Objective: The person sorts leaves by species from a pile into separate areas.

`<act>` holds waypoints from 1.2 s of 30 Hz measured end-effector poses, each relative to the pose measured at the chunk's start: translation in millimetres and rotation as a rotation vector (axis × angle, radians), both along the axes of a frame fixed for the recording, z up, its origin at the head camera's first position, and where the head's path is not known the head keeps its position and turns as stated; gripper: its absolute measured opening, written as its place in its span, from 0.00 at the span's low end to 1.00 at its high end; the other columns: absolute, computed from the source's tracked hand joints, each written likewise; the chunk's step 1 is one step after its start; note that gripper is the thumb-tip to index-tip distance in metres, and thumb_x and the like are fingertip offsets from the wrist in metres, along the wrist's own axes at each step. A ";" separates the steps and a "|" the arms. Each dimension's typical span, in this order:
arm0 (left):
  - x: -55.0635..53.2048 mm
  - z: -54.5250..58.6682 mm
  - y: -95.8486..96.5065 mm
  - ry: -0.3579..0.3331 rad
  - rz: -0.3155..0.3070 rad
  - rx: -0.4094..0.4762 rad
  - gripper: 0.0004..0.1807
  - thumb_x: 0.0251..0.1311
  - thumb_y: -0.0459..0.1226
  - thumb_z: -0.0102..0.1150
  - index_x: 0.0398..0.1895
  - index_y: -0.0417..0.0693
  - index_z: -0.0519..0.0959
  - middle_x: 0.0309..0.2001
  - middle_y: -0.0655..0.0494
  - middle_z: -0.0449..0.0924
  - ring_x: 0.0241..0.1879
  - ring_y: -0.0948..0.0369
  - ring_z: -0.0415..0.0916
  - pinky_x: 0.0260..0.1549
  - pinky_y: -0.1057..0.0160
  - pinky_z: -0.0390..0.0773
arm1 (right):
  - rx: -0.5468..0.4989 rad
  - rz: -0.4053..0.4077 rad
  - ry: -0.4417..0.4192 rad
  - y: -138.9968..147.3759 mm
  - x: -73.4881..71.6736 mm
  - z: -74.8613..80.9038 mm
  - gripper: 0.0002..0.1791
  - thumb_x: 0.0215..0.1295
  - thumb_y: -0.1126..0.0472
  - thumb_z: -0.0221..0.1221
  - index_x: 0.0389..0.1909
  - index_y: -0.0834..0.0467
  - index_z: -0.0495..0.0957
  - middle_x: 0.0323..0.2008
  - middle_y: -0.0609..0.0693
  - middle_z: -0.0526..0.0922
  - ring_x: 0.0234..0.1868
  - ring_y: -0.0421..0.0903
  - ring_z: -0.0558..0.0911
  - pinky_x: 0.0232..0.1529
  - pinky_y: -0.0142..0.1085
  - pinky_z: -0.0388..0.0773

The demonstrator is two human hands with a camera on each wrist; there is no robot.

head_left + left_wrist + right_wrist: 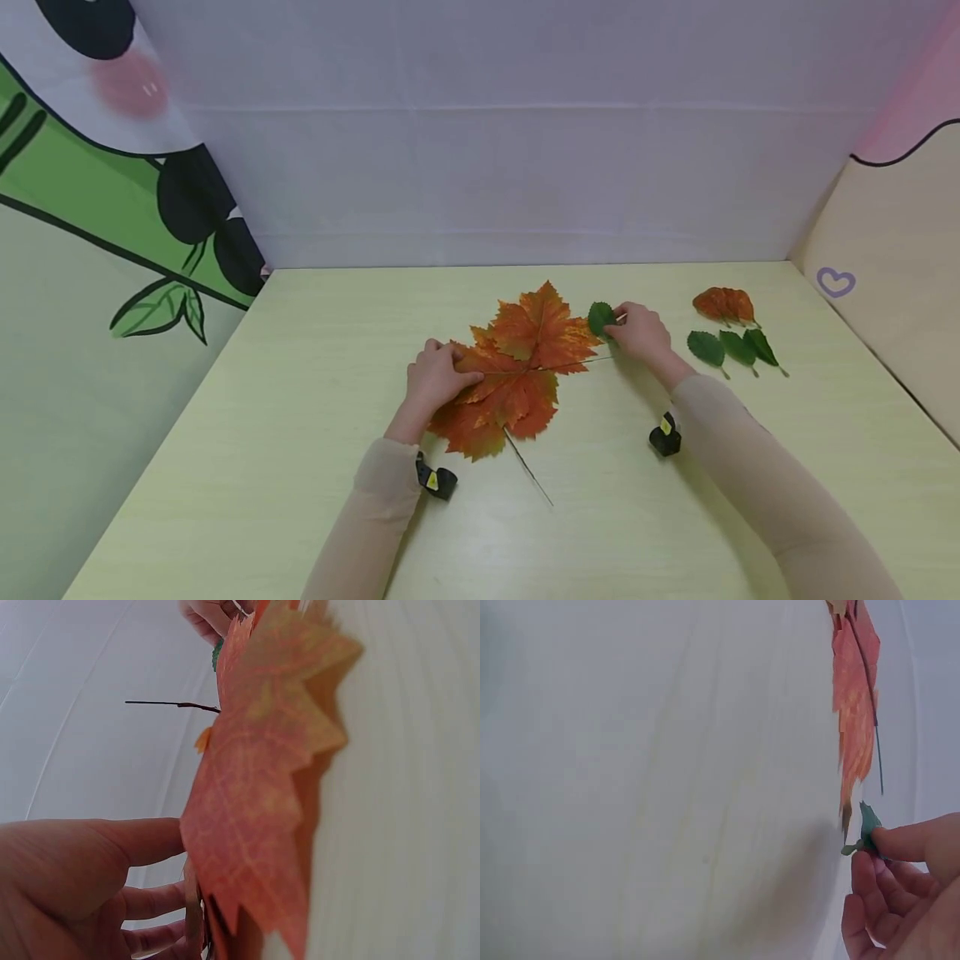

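Observation:
A cluster of orange-red maple leaves lies on the table, with thin stems pointing right and toward the front. My left hand rests on the cluster's left edge. In the left wrist view, its thumb and fingers are mostly straight and touch the leaves. Just off the cluster's right side, my right hand pinches a small green leaf between thumb and fingers. The right wrist view shows this green leaf beside the tip of an orange leaf; whether they touch, I cannot tell.
On the pale table, three green leaves lie in a row at the right. Behind them sits an overlapping group of small orange-brown leaves. A light fabric backdrop rises at the table's far edge, with printed panels on both sides.

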State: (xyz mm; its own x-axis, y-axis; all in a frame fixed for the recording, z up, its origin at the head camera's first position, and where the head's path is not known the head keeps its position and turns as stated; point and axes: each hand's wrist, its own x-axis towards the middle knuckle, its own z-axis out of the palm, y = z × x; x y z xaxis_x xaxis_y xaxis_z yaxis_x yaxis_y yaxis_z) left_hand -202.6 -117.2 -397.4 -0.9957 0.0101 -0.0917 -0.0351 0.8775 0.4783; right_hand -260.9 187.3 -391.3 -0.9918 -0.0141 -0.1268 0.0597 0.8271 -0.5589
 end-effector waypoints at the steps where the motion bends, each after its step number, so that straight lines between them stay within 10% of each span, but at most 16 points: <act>1: 0.0 -0.2 -0.1 0.001 0.000 0.000 0.26 0.50 0.51 0.63 0.44 0.41 0.75 0.46 0.45 0.67 0.43 0.49 0.68 0.45 0.50 0.66 | -0.005 0.000 0.008 2.2 1.1 0.3 0.23 0.64 0.57 0.52 0.56 0.67 0.66 0.50 0.64 0.75 0.49 0.59 0.75 0.43 0.48 0.71; 36: 0.0 0.5 -0.5 -0.003 -0.003 0.003 0.27 0.50 0.52 0.62 0.46 0.41 0.75 0.48 0.44 0.67 0.45 0.48 0.68 0.46 0.49 0.66 | 0.009 -0.137 -0.020 80.7 59.2 -4.2 0.22 0.59 0.51 0.57 0.44 0.66 0.74 0.43 0.64 0.79 0.41 0.59 0.76 0.32 0.42 0.69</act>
State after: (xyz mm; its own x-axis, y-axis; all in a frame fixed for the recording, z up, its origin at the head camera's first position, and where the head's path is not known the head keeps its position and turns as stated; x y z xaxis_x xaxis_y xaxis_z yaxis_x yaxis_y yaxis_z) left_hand -202.7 -117.7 -396.9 -0.9955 0.0137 -0.0941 -0.0334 0.8762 0.4807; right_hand -201.7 268.0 -395.5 -0.9817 0.1223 -0.1463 0.1834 0.8157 -0.5486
